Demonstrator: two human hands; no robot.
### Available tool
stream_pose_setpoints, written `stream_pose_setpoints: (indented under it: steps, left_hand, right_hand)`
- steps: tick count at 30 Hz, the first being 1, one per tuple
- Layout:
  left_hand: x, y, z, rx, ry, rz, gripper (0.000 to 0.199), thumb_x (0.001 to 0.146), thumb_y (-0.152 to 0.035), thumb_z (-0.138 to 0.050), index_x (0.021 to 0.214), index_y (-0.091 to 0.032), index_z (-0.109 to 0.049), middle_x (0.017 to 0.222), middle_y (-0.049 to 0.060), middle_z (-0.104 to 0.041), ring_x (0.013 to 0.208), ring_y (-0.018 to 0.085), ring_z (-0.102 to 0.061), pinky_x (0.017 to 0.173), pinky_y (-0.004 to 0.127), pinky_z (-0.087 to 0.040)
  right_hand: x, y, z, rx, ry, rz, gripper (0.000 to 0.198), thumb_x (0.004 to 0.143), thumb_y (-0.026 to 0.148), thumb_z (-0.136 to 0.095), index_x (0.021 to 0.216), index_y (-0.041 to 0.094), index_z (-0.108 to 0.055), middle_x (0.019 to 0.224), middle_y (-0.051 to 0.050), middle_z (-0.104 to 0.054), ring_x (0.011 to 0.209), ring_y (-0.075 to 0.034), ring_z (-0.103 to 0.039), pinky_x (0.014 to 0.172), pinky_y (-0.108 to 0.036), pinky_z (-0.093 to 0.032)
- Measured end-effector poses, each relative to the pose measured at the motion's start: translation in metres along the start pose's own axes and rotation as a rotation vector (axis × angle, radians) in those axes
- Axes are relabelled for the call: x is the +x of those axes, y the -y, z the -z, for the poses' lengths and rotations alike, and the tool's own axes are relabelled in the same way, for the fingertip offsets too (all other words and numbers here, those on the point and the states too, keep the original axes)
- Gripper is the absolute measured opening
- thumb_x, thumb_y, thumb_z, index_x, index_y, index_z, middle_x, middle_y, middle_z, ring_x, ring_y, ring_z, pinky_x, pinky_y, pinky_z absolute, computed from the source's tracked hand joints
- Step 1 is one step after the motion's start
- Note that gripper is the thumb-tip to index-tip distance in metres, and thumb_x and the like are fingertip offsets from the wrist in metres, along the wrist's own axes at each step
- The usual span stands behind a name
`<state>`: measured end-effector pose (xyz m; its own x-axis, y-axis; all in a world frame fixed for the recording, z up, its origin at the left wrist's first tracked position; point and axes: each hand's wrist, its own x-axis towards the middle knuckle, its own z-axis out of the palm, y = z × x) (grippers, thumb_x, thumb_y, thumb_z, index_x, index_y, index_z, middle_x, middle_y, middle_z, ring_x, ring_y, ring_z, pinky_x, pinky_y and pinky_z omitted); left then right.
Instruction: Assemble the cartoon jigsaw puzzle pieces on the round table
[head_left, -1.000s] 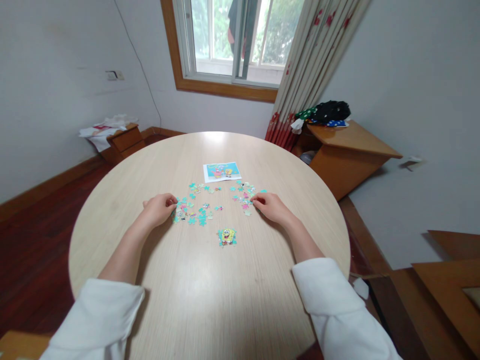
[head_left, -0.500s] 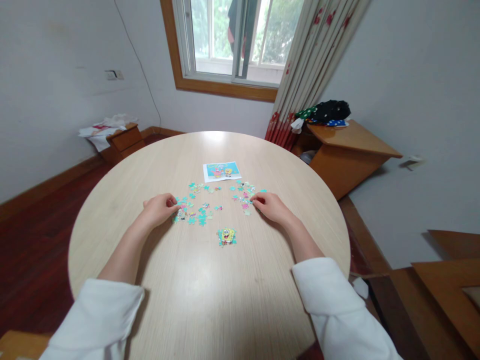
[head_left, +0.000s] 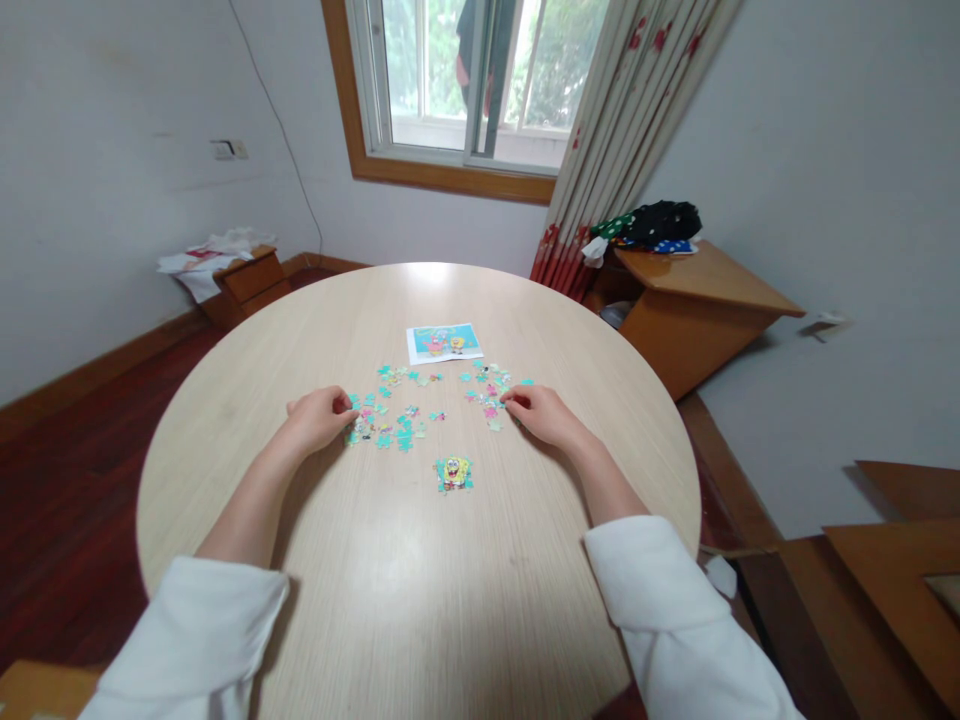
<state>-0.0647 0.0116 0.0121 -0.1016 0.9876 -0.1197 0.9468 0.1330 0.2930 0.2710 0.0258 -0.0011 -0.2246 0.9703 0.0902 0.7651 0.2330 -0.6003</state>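
Across the middle of the frame, apparently sorting through loose puzzle pieces [head_left: 405,434] with both hands.

Just below center, lying flat on the round bench [head_left: 427,590], a small joined section [head_left: 454,473] with a yellow figure, well apart from the rest. Left of center, reaching to the near side of one scatter with the left hand [head_left: 322,417], fingers narrowed; cannot tell whether pinching a piece. Right of center, touching or just over the other scatter with the right hand [head_left: 543,414], fingertips drawn close, grip too small to make out. Judging by so many pieces unjoined, early in the assembling; next calls for choosing one piece, pinching its thin edge and trying it against the joined section. Beyond, at upper center, a picture sheet [head_left: 446,343], handy for matching colors.
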Motion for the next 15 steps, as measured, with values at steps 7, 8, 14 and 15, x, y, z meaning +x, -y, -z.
stream_pose_setpoints:
  steps: [7,8,14,15]
  left_hand:
    - [-0.0006,-0.0007,0.0006,-0.012,0.001,0.001,0.021,0.074,-0.041,-0.053,0.074,-0.021,-0.057,0.083,0.004,-0.071,0.083,0.023,-0.064,0.07,0.032,-0.037]
    - [-0.0006,-0.0007,0.0005,-0.01,0.001,0.002,0.021,0.074,-0.041,-0.053,0.074,-0.021,-0.057,0.083,0.004,-0.071,0.083,0.024,-0.064,0.07,0.032,-0.037]
    - [-0.0007,-0.0011,0.0005,-0.007,0.002,-0.001,0.021,0.074,-0.041,-0.052,0.074,-0.021,-0.057,0.082,0.004,-0.07,0.083,0.024,-0.063,0.071,0.032,-0.037]
    - [-0.0009,-0.0014,0.0007,-0.007,0.004,0.0,0.021,0.075,-0.041,-0.052,0.074,-0.021,-0.057,0.082,0.004,-0.07,0.083,0.024,-0.063,0.071,0.032,-0.037]
  right_hand:
    - [-0.0006,0.0014,0.0011,-0.003,0.007,0.001,0.022,0.084,0.015,-0.052,0.092,0.016,-0.072,0.084,-0.006,-0.071,0.076,-0.015,-0.061,0.075,-0.027,-0.044]
    - [-0.0006,0.0016,0.0012,-0.003,0.007,0.002,0.021,0.084,0.014,-0.053,0.092,0.015,-0.072,0.083,-0.006,-0.071,0.075,-0.015,-0.061,0.075,-0.027,-0.044]
    - [-0.0009,0.0027,0.0013,-0.011,0.004,0.002,0.021,0.084,0.013,-0.054,0.092,0.015,-0.072,0.086,-0.008,-0.072,0.076,-0.015,-0.061,0.074,-0.026,-0.044]
    - [-0.0009,0.0026,0.0011,-0.009,0.005,0.003,0.021,0.084,0.014,-0.054,0.093,0.015,-0.072,0.086,-0.007,-0.072,0.076,-0.015,-0.061,0.074,-0.026,-0.044]
